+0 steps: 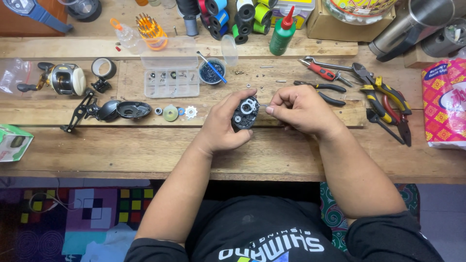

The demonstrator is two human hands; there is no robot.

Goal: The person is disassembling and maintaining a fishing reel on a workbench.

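Note:
My left hand (222, 127) grips a black fishing reel body (245, 112) with its open side and inner gear parts facing up, just above the wooden workbench (145, 150). My right hand (298, 109) is at the reel's right side, thumb and forefinger pinched on something small and thin near the reel; I cannot tell what it is. To the left on the bench lie a black side cover (132, 109), a reel handle (79, 112), a round washer (170, 113) and a white toothed gear (191, 112).
A second, assembled reel (65, 78) lies at far left. A clear parts box (171, 82) and a small cup with a blue brush (211, 71) stand behind. Pliers and cutters (378, 94) lie right, a green bottle (282, 35) and line spools (233, 14) at back.

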